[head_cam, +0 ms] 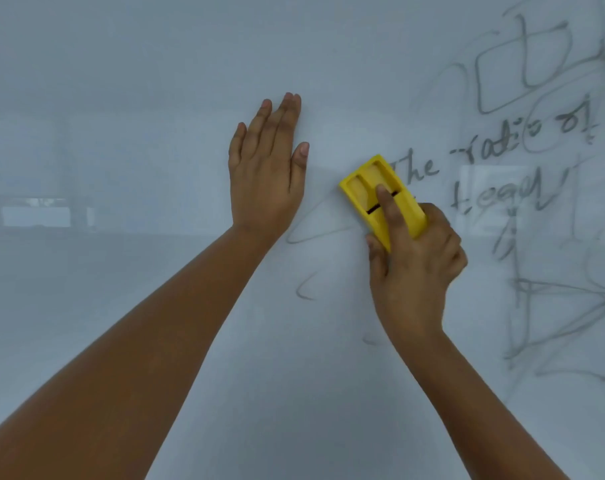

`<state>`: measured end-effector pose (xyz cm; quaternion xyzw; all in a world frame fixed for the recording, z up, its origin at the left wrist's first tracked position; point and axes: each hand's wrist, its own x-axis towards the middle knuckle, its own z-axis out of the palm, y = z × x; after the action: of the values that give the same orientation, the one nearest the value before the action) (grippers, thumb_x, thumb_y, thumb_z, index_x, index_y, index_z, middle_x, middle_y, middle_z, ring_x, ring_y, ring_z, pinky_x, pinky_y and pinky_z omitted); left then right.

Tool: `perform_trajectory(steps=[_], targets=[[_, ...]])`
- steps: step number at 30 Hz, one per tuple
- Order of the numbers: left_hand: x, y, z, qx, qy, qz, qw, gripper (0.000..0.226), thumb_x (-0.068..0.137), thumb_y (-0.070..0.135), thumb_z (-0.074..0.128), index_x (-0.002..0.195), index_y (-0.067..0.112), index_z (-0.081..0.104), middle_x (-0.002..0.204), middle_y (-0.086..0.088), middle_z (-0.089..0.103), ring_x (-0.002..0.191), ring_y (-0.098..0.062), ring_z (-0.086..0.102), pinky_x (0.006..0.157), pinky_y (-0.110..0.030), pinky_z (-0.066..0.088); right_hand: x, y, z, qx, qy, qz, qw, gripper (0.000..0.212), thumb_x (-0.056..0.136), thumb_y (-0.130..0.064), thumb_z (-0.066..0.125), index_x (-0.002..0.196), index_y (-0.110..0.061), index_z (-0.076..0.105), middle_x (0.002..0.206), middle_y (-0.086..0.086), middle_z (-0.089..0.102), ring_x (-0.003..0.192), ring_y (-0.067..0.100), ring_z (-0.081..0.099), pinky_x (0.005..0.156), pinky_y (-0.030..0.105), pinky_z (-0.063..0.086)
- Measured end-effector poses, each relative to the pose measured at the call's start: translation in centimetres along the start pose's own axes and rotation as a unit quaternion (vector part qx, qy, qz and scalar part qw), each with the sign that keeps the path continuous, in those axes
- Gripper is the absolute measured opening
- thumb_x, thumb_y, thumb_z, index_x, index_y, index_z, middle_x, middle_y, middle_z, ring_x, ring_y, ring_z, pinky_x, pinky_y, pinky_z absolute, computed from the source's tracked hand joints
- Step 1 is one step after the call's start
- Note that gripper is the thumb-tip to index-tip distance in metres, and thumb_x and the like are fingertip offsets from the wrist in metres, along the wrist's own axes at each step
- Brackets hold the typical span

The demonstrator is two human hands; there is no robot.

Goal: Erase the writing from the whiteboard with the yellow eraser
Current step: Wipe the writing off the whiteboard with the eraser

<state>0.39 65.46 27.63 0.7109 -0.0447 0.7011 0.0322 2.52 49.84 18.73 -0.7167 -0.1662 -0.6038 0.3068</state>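
Observation:
A whiteboard [121,98] fills the view. Grey handwriting [495,174] and sketched boxes cover its right part, with loose scribbles lower down near the middle. My right hand [415,261] grips the yellow eraser [363,188] and presses it flat on the board just left of the word "The", index finger lying along its back. My left hand [268,168] rests flat on the board to the left of the eraser, fingers together and pointing up, holding nothing.
The board's left half shows only faint reflections of a room [37,216]. More sketched lines [564,323] run down the right edge.

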Motion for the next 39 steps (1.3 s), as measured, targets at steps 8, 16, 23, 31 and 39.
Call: perform_trajectory(steps=[8, 16, 23, 31, 39], targets=[[-0.1, -0.2, 0.1, -0.001, -0.005, 0.017, 1.0, 0.054, 0.098, 0.031, 0.024, 0.146, 0.008, 0.027, 0.151, -0.004, 0.036, 0.142, -0.022, 0.025, 0.115, -0.04, 0.011, -10.3, 1.3, 0.6, -0.057, -0.108, -0.15, 0.981, 0.08, 0.07, -0.022, 0.078, 0.131, -0.047, 0.033, 0.12, 0.009, 0.05, 0.1, 0.028, 0.044, 0.083, 0.044, 0.031], [-0.1, -0.2, -0.4, -0.026, -0.028, 0.007, 0.999, 0.065, 0.094, 0.044, 0.02, 0.148, 0.009, 0.022, 0.155, -0.002, 0.028, 0.144, -0.018, 0.018, 0.115, -0.033, 0.003, -2.1, 1.8, -0.5, -0.01, -0.064, -0.093, 0.994, 0.064, 0.08, -0.015, 0.065, 0.13, -0.041, 0.036, 0.129, 0.015, 0.048, 0.113, 0.034, 0.042, 0.094, 0.05, 0.028], [-0.1, -0.3, -1.0, -0.022, -0.082, 0.014, 0.996, 0.079, 0.088, 0.058, 0.018, 0.15, 0.009, 0.013, 0.157, -0.001, 0.019, 0.145, -0.017, 0.008, 0.116, -0.035, -0.002, -4.5, 0.8, 0.1, -0.046, -0.125, -0.287, 0.948, 0.063, 0.081, -0.014, 0.062, 0.129, -0.048, 0.04, 0.127, 0.006, 0.055, 0.114, 0.026, 0.04, 0.096, 0.044, 0.023], [0.0, -0.6, -1.4, -0.054, -0.109, 0.009, 0.993, 0.087, 0.083, 0.065, 0.02, 0.151, 0.011, 0.007, 0.159, 0.001, 0.012, 0.146, -0.014, 0.002, 0.116, -0.035, -0.006, 0.1, -1.6, 0.2, -0.042, -0.054, -0.142, 0.987, 0.067, 0.078, -0.016, 0.069, 0.131, -0.042, 0.039, 0.125, 0.011, 0.054, 0.105, 0.032, 0.053, 0.09, 0.048, 0.035], [0.2, -1.3, -2.2, -0.045, -0.161, 0.025, 0.986, 0.088, 0.083, 0.066, 0.017, 0.151, 0.012, 0.003, 0.16, 0.001, 0.006, 0.145, -0.011, -0.002, 0.114, -0.028, -0.008, -3.8, 1.0, 0.1, -0.09, -0.097, -0.263, 0.956, 0.063, 0.082, -0.019, 0.052, 0.133, -0.048, 0.031, 0.126, 0.005, 0.054, 0.109, 0.025, 0.042, 0.089, 0.043, 0.027]])
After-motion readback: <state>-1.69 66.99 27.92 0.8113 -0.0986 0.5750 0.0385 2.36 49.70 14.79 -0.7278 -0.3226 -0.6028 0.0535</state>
